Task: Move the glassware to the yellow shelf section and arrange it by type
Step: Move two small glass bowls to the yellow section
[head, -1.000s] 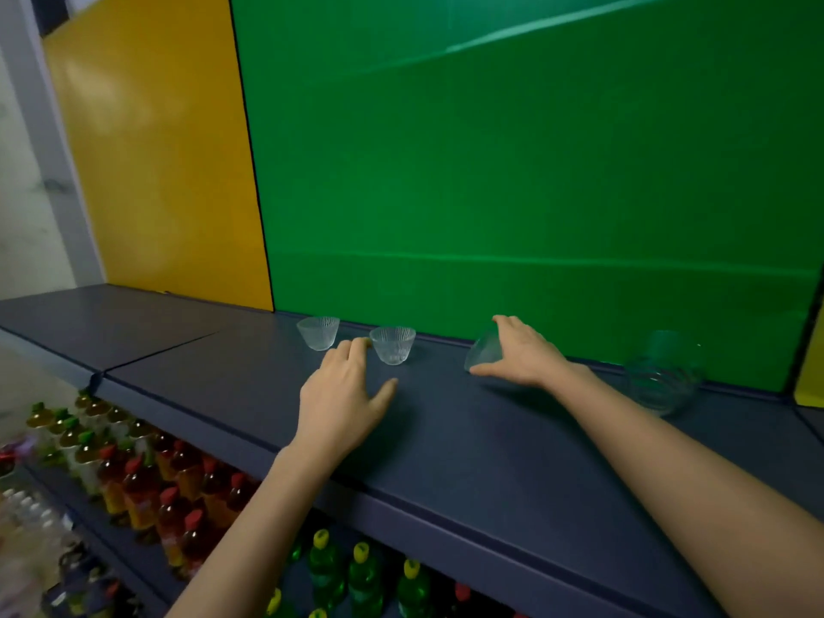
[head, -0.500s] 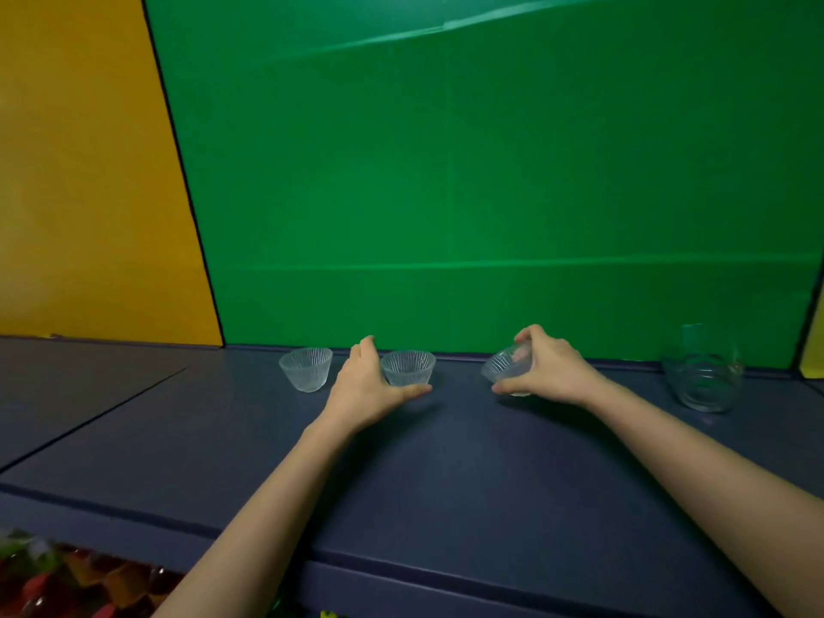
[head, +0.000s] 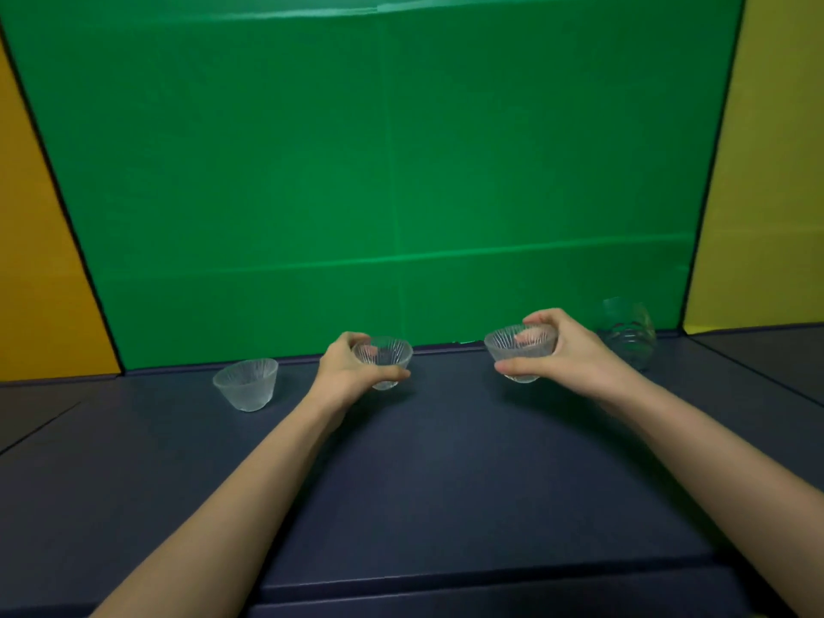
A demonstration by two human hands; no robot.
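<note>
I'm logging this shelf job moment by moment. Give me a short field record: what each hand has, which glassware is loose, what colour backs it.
left hand: grips middle cup round its side
right hand: grips right cup, thumb in front, fingers over far rim
free cup: upright on shelf, left of both hands, untouched
large glass: far right, blurred, untouched
backing: green panel behind all glassware; left yellow panel and right yellow panel flank it

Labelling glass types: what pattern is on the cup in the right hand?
The cup in the right hand is clear glass with fine vertical ribs; head view.
</note>
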